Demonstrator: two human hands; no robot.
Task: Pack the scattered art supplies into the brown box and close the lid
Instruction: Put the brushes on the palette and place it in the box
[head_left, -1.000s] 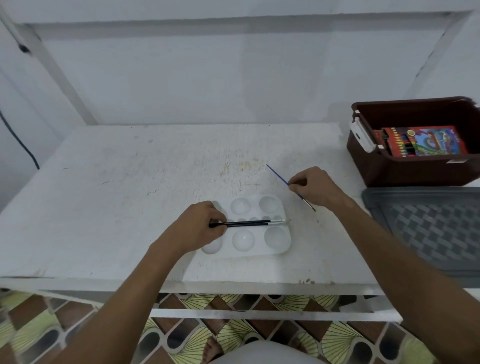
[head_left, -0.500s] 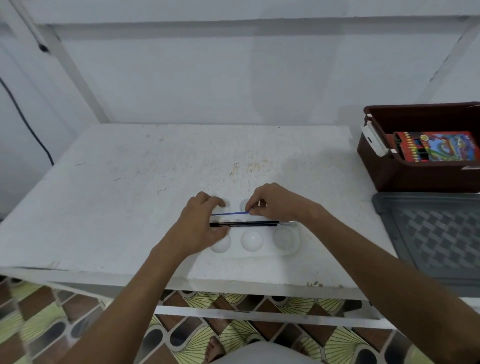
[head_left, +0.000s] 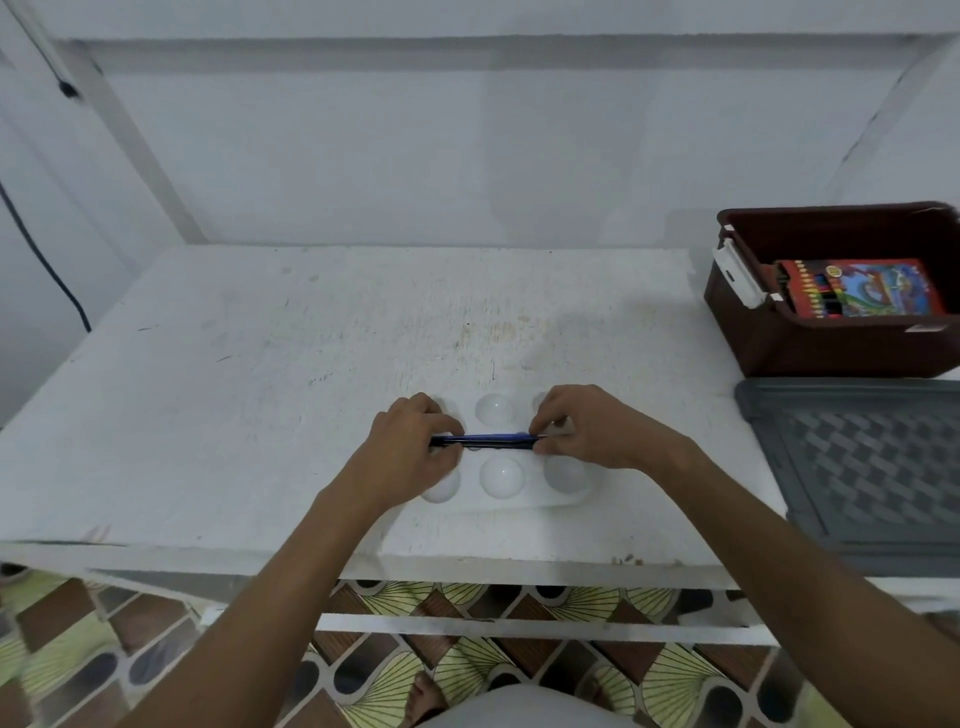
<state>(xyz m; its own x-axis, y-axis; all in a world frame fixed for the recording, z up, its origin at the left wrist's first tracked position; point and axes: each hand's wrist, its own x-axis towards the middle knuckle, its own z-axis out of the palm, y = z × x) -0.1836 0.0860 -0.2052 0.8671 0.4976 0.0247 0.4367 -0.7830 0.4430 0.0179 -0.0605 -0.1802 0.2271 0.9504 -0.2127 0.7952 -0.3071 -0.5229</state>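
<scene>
Brushes (head_left: 485, 441), thin, dark and blue-handled, bunched side by side and lying level above the middle of a white palette (head_left: 506, 475), near the bench (head_left: 234, 389) front edge. Pinched at one end by the left hand (head_left: 410, 447), fingers curled round the handles, and at the other end by the right hand (head_left: 582, 428), fingertips closed on the tips; neither of the hands open. Held at both ends probably to line the handles up into one neat bundle, easier to carry across in a single trip than loose sticks. Exact count hard to tell, the handles overlapping. Palette round-welled, glossy, flat on the bench beneath the hands, partly covered by them. Brown box (head_left: 831, 343) well apart at the far right, lid off, a colourful crayon pack (head_left: 852, 288) already lying inside, a white latch (head_left: 737, 270) on its near-left rim. Grey lid (head_left: 862, 467), woven-patterned, flat just in front of the box, likely parked there within reach for closing last. Packing judged partway: brushes and palette not yet boxed, lid not yet on.
</scene>
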